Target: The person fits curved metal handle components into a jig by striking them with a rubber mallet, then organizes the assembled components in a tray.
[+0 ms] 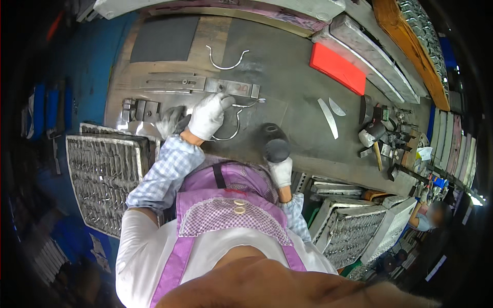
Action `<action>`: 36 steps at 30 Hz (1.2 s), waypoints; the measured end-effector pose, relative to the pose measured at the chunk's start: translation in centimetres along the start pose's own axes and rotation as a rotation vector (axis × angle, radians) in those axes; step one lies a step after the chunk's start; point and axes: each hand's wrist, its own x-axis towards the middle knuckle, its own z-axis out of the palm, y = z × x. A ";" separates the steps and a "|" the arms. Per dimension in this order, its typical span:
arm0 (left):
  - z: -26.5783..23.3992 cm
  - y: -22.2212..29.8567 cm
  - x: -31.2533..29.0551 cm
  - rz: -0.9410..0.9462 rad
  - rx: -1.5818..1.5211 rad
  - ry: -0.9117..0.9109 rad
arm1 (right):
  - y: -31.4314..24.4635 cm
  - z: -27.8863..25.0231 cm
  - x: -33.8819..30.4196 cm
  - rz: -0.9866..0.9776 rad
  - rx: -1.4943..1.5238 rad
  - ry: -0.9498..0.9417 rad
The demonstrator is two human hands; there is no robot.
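Note:
My left hand (208, 117), in a white glove, is closed at a bent shiny metal rod (237, 128). The rod curves in a hook over the metal tabletop, beside a flat slotted metal bar (218, 86). My right hand (281, 172), also gloved, grips a black mallet (277, 150) near the bench's front edge; its round dark head hides part of the hand. Farther back lies another curved metal rod (226, 67), which neither hand touches. A grey glove (171, 121) rests left of my left hand, next to a small metal block fixture (139, 110).
A red block (337, 68) sits at the back right before stacked grey slabs (367, 54). Two pale curved strips (328, 118) lie on the right. Hand tools (379, 138) crowd the right edge. Metal-filled trays (105, 177) stand left and right of me. Another person (434, 215) is at far right.

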 end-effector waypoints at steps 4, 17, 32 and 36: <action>0.9 -1.3 -1.3 -0.056 0.333 -0.150 | -2.6 -2.3 2.2 0.241 0.046 -0.025; 0.3 -4.5 -5.5 -0.536 -0.785 -0.193 | -11.9 -4.7 0.9 -0.435 0.060 0.192; 0.9 -2.8 -1.8 0.002 0.440 -0.424 | -1.9 -0.9 3.3 0.153 0.249 0.146; 0.2 -1.2 -0.7 0.019 0.384 -0.288 | 0.1 -0.7 3.4 0.158 0.099 0.047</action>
